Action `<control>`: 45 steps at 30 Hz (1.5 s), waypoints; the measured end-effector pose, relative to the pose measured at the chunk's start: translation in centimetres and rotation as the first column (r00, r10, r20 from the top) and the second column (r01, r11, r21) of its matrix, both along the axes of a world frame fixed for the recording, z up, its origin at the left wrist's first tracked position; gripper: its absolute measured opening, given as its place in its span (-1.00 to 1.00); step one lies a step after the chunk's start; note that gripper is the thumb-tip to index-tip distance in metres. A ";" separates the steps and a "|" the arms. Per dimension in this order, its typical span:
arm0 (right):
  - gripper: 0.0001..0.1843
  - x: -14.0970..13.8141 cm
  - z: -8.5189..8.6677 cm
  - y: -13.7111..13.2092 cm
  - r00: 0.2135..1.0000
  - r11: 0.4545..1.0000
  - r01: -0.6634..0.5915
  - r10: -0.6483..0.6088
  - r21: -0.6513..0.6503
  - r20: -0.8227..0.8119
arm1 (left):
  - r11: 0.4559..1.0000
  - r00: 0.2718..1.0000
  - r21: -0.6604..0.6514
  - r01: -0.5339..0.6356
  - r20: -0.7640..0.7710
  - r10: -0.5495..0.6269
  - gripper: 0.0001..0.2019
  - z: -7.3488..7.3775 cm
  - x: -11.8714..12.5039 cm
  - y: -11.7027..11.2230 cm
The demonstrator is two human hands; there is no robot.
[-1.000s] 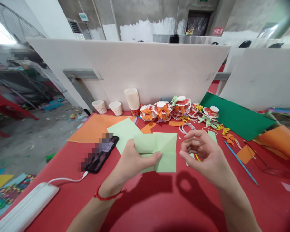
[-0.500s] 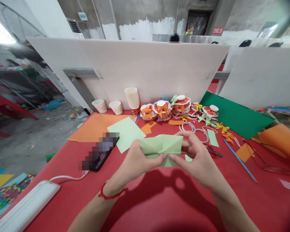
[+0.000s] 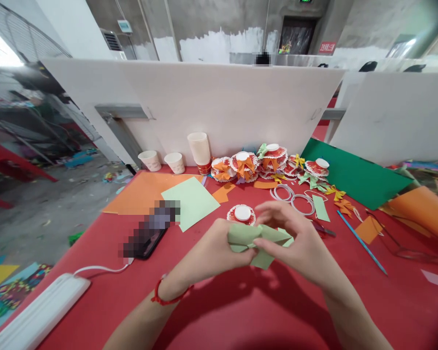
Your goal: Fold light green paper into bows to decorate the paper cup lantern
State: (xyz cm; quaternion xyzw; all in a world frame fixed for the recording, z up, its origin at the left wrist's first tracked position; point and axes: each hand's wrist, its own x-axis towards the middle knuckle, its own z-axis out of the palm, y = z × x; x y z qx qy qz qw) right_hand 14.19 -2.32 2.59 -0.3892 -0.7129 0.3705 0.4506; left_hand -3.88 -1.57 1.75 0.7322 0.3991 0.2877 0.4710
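A folded piece of light green paper (image 3: 243, 234) is between my two hands, above the red table. My left hand (image 3: 217, 248) is closed on its left part, thumb along the lower edge. My right hand (image 3: 290, 238) pinches the middle of the paper with the thumb, while its index finger curves above. Part of the fold is hidden behind the fingers. Just beyond the paper stands a small white cup base ringed by a red and white frill (image 3: 241, 214).
A green sheet (image 3: 190, 201), orange sheet (image 3: 131, 194) and phone (image 3: 155, 238) lie left. Paper cups (image 3: 199, 148) and frilled cups with bows (image 3: 244, 165) line the white partition (image 3: 219, 97). Right are wire rings (image 3: 302, 204), scissors (image 3: 324, 230) and a blue pencil (image 3: 361, 243).
Both hands have moved slightly down, and the green paper has shifted right and been folded tighter and tilted. The frilled cup behind it has come into view.
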 end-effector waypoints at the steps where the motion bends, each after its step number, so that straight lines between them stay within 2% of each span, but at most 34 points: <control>1: -0.69 -0.2 0.1 0.0 0.999 1.000 -0.006 0.007 -0.013 0.039 | 1.000 1.000 0.015 -0.003 -0.005 0.003 -0.90 0.0 0.0 0.0; 4: -0.89 -0.2 0.3 0.0 0.996 0.999 0.038 -0.038 0.001 0.078 | 0.995 0.997 0.063 -0.077 0.005 0.077 -0.91 0.3 -0.4 0.3; 6: -0.94 0.0 0.4 0.1 0.995 0.998 0.057 -0.056 -0.003 0.086 | 0.986 0.990 0.091 -0.141 0.039 0.138 -0.88 0.7 -0.8 0.6; 10: -0.97 -0.1 0.2 0.2 0.994 0.995 0.095 -0.092 -0.044 0.066 | 0.958 0.945 0.095 -0.269 0.217 0.244 -0.85 0.9 -1.1 0.9; 12: -0.98 -0.3 0.0 0.3 0.995 0.993 0.095 -0.094 -0.076 0.015 | 0.967 0.939 0.044 -0.253 0.253 0.234 -0.87 0.7 -0.8 0.9; 17: -0.97 -0.8 -0.3 0.6 0.999 0.991 0.026 -0.028 -0.134 -0.018 | 0.981 0.956 -0.073 -0.180 0.221 0.192 -0.84 -0.2 0.1 0.7; 19: -0.97 -0.9 -0.2 0.6 1.000 0.993 0.022 -0.023 -0.114 -0.002 | 0.982 0.956 -0.060 -0.181 0.222 0.190 -0.84 -0.2 0.2 0.7; 22: -0.92 -0.9 0.0 0.4 0.999 0.999 0.007 -0.005 -0.053 0.039 | 0.980 0.959 0.039 -0.193 0.218 0.180 -0.86 0.1 0.1 0.5; 26: -0.93 -0.6 0.2 0.1 0.999 1.000 0.010 -0.010 -0.013 0.040 | 0.959 0.950 0.115 -0.259 0.209 0.231 -0.87 0.6 -0.2 0.3; 33: -0.89 1.3 0.5 0.3 0.997 0.997 0.069 -0.068 0.023 -0.045 | 0.901 0.881 0.028 -0.434 0.220 0.418 -0.87 0.6 -1.5 0.9; 36: -0.89 1.7 0.5 0.4 0.990 0.990 0.129 -0.125 0.058 -0.068 | 0.898 0.876 0.043 -0.438 0.246 0.415 -0.88 0.9 -1.6 0.7; 39: -0.80 1.1 0.5 0.3 0.997 0.989 0.074 -0.071 0.130 -0.021 | 0.940 0.941 0.153 -0.304 0.202 0.272 -0.87 1.4 -1.1 0.3; 41: -0.78 0.5 0.4 0.3 0.999 0.967 0.016 -0.024 0.252 0.029 | 0.954 0.971 0.232 -0.188 0.191 0.145 -0.89 1.5 -0.9 0.2; 43: -0.77 0.2 0.2 0.3 0.996 0.901 0.042 -0.071 0.431 0.051 | 0.947 0.969 0.276 -0.167 0.225 0.105 -0.88 1.4 -0.9 0.4; 45: -0.72 0.5 -0.2 0.3 0.983 0.799 0.123 -0.179 0.589 0.038 | 0.919 0.938 0.270 -0.288 0.272 0.213 -0.68 1.0 -1.1 1.0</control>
